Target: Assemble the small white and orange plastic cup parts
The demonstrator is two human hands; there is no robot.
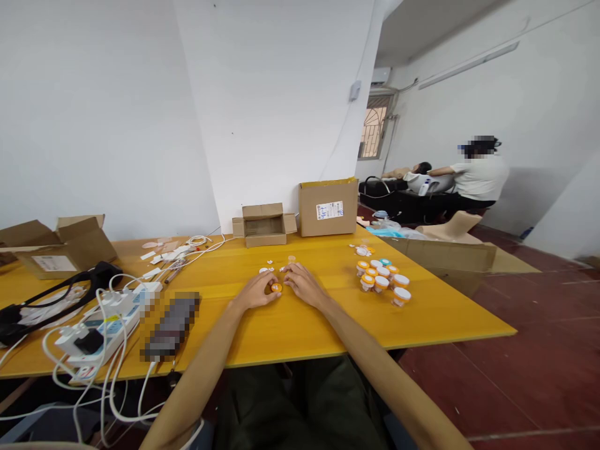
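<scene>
My left hand (255, 291) is curled around a small round orange lid (276, 288) just above the yellow table. To its right, my right hand (304, 285) has its fingers bent and close together. A tiny white piece (282, 269) shows at those fingertips; whether they grip it I cannot tell. Several small white pieces (270, 269) lie just beyond my hands, and a clear little cup (291, 259) stands behind the right one. Off to the right is a cluster of small clear jars (381, 283) with orange, white and teal lids.
At the table's back stand an open cardboard box (265, 232) and a taller carton (328, 209). A power strip (119, 319) with tangled white cables, a phone (171, 326) and another box (70, 250) occupy the left. Two people (478, 178) are beyond the table at right.
</scene>
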